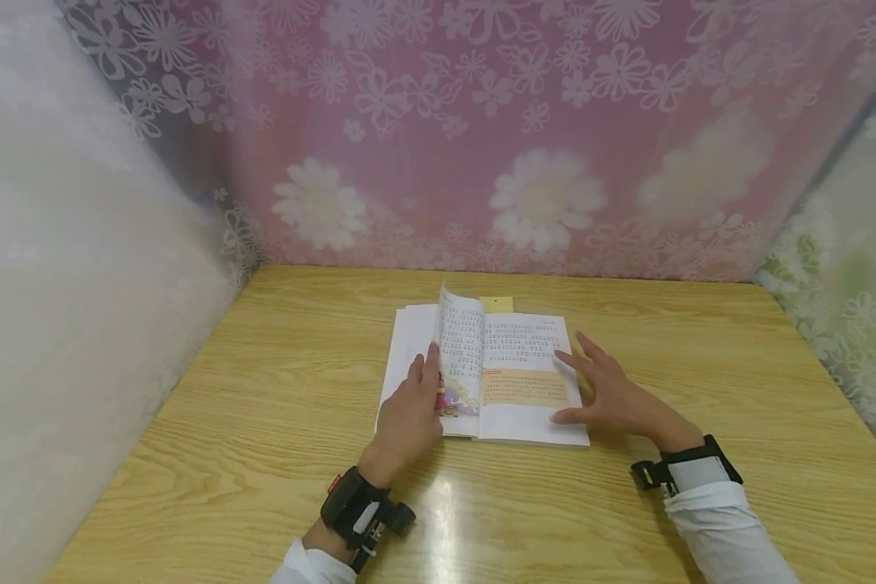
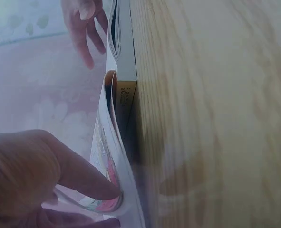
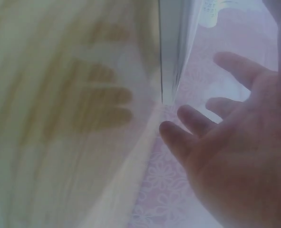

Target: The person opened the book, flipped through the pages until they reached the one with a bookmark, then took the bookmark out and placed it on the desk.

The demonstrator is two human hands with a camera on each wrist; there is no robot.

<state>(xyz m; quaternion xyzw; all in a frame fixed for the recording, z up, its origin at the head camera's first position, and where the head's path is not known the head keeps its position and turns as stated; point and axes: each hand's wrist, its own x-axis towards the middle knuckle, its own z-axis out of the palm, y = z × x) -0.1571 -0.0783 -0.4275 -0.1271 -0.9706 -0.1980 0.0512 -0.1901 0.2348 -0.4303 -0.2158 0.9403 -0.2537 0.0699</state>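
Note:
An open book (image 1: 529, 426) lies on the table, printed text on its right page with a pale orange text box. One page (image 1: 461, 324) stands curved up from the spine, leaning left, a coloured picture near its bottom. My left hand (image 1: 411, 412) is at this page's left side; in the left wrist view the curled paper lies between thumb (image 2: 90, 178) and fingers. At the book's right edge hovers my right hand (image 1: 616, 397), fingers spread, thumb and a fingertip over the page margin. The right wrist view shows nothing between its fingers (image 3: 176, 142).
A yellow tab (image 1: 496, 305) sticks out past the book's top edge. The wood-grain table (image 1: 263, 389) meets a pink flowered curtain (image 1: 423, 162) at the back, with pale cloth at both sides. Each wrist wears a black strapped camera (image 1: 358, 511).

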